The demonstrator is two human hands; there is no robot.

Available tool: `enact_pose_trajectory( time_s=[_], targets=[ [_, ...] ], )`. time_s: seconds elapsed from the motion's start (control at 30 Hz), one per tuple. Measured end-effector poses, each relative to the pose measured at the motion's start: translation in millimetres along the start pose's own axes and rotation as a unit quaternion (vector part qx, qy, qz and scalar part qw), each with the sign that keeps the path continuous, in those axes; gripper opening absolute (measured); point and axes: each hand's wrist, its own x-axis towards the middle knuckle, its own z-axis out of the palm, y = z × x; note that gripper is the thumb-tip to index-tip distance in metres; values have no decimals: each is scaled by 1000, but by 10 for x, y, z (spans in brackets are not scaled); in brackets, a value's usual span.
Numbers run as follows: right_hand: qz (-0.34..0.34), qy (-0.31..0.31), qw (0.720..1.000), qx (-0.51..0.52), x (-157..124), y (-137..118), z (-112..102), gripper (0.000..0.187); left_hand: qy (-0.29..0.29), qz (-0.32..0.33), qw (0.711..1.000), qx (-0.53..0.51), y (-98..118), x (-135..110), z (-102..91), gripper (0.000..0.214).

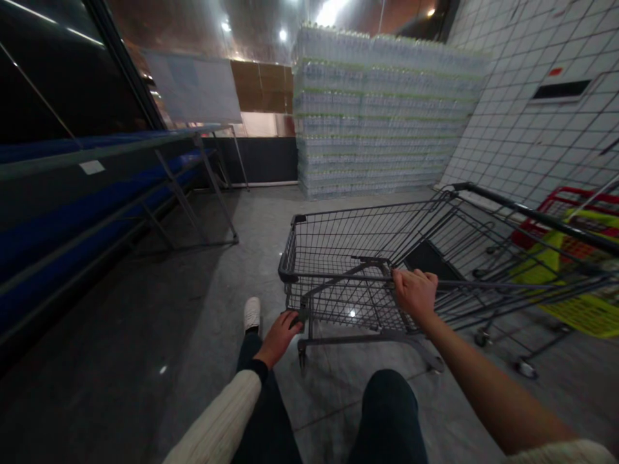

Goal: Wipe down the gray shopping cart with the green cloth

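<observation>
A grey wire shopping cart (338, 245) stands sideways in front of my legs, its narrow end to the left. My right hand (416, 295) is closed around the cart's near top rail, about midway along it. Lower down, at the narrow end, my left hand (279, 338) has its fingers bent around a small dark piece (302, 317) against the basket's bottom corner. Whether that piece belongs to the cart or is loose, I cannot tell.
Behind the cart rises a tall stack of wrapped bottles (382, 116). Blue-lined metal racks (97, 212) run along the left. At right stand a yellow-green basket cart (585, 309) and a red cart (546, 212), near a white wall with a wire grid (527, 64).
</observation>
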Motion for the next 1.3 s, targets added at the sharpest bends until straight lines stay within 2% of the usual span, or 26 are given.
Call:
enact_pose_trajectory(
  time_s=[0.07,0.13,0.23,0.33,0.47,0.6,0.67,0.8,0.87,0.97,1.07,1.2,1.3],
  targets=[
    [-6,1,1000,6,-10,6,-9,48,54,-25,998,14,1,66,-55,25],
    [-6,2,1000,12,-19,8,-23,47,77,-41,996,29,-5,160,-87,26],
    [-5,5,1000,17,-23,2,-42,48,61,-35,996,53,-15,240,-51,26],
    [-8,2,1000,16,-11,-13,-48,48,43,-36,997,62,-3,218,42,27],
    [-6,-6,1000,6,15,-34,-41,48,14,-83,996,38,29,169,97,26],
    [0,-13,1000,-2,26,-41,-34,48,-10,-119,993,-21,44,109,33,24],
    [1,-11,1000,-1,21,-38,-34,48,29,-153,987,-43,62,88,-35,26],
    [-1,-11,1000,9,0,-19,-39,48,161,-225,960,-46,117,205,-221,33],
    [2,-11,1000,7,-8,-8,-39,49,185,-239,952,-55,133,328,-284,35],
    [2,-13,1000,2,-9,-5,-34,49,167,-225,958,-65,124,469,-278,39],
    [2,-12,1000,0,1,-23,-33,49,150,-213,964,-53,80,474,-192,46],
    [7,-9,1000,0,21,-51,-43,47,110,-225,966,-60,35,294,-75,48],
    [7,-8,1000,1,28,-54,-45,46,87,-243,964,-63,101,105,-6,43]
  ],
)
